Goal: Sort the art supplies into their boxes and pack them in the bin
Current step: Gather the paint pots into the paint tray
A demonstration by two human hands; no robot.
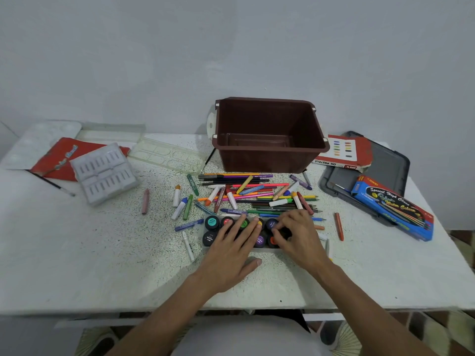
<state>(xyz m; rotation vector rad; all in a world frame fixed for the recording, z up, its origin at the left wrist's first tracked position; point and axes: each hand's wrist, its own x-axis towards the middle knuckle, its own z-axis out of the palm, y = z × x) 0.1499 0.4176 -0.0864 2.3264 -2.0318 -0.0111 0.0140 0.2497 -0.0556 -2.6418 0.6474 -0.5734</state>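
Note:
A clear tray of small black poster-paint jars with coloured lids lies in front of me. My left hand rests flat on the jars, fingers straight. My right hand curls its fingers over the jars at the tray's right end and pinches one of them. Behind the tray lies a heap of coloured pencils, markers and oil pastels. Past the heap the brown bin stands open with nothing visible inside.
On the right lie an oil pastels box, a grey lid and a blue water colours box. On the left are a grey plastic insert, a red pencil box, clear trays and a white palette. Loose pastels lie scattered around.

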